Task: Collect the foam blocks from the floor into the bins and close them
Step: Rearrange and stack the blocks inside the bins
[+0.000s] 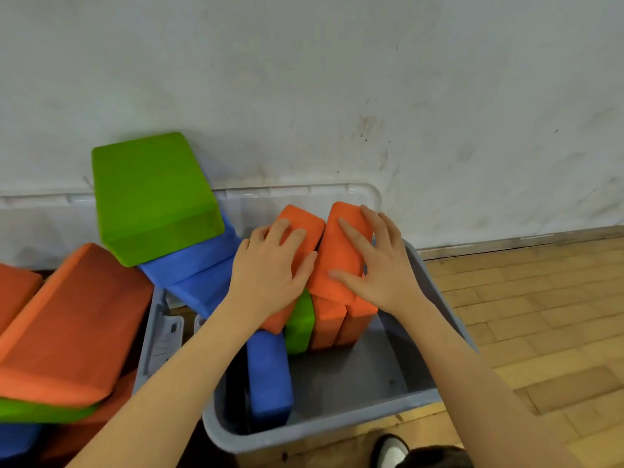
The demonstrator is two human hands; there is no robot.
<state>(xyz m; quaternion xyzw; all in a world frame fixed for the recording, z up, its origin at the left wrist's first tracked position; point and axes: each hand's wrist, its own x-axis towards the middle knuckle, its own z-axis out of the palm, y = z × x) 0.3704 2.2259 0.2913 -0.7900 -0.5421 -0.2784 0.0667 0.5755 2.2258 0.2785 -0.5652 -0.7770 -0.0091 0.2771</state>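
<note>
Both hands over right-hand grey bin [435, 282], palms down. Left hand [270, 265]: fingers straight and slightly spread, pressed flat on tilted orange block [305, 228]. Right hand [378, 261]: fingers spread wide, laid flat on second tilted orange block [341, 251] just to the right; nothing pinched or curled round. Two tilted blocks touching along their inner edges, leaning on blocks beneath.

Near edge: shoe toe [391, 450] at bottom of frame, just outside near wall of bin. Inside bin, near left: blue block [270, 376] standing on end against left wall. Bare grey floor of bin showing at near right. Farther in: upright green block [300, 325], then two upright orange blocks [341, 322] side by side, all under the two pressed blocks.

Left of frame: second bin [152, 336], heaped above its rim. Large orange block [71, 325] lying tilted on top, thin green block [40, 410] beneath it, blue corner below that at near left. Another orange block [13, 292] at far left edge.

Between the bins, farther back: blue blocks [199, 265] stacked askew, large green block [152, 194] resting tilted on top and leaning toward wall.

Far side: translucent lid [304, 194] standing behind bins against scuffed white wall [337, 79]. Wooden floor [540, 315] to the right.
</note>
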